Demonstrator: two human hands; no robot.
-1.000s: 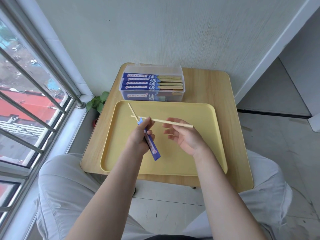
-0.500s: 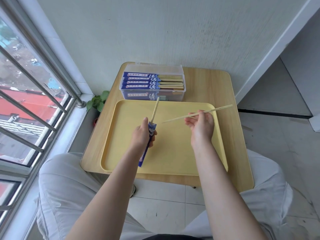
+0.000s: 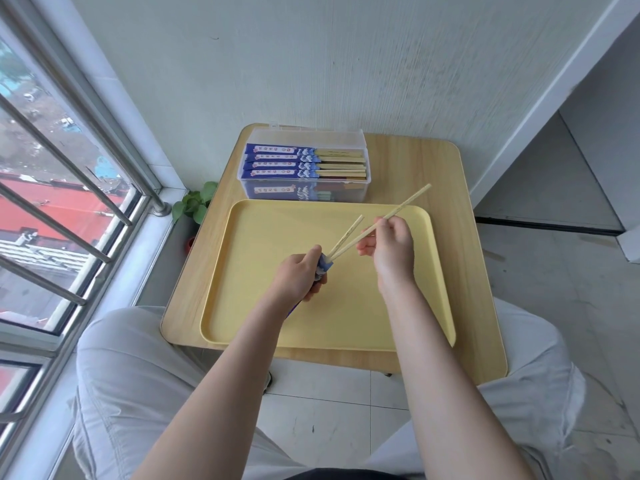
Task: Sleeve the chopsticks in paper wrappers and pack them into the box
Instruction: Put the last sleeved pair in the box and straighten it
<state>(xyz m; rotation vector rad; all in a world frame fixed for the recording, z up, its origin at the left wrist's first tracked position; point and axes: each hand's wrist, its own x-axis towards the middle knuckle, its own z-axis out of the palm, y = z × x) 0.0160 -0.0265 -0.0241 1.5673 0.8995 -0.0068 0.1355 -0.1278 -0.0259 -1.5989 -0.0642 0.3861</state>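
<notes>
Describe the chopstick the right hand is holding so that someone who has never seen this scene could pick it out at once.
Start at the yellow tray on the wooden table; two hands work above it. The right hand pinches a bare chopstick whose lower tip meets the blue wrapper in the left hand. Unlike the shorter-showing chopstick already in the wrapper, it slants up past the tray's far rim.

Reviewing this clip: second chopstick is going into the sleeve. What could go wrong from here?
1. The second chopstick, pinched by the right hand, enters at an angle to the first chopstick; it may miss or tear the mouth of the blue wrapper.
2. The left hand grips the wrapper tightly, possibly crushing its opening.
</notes>
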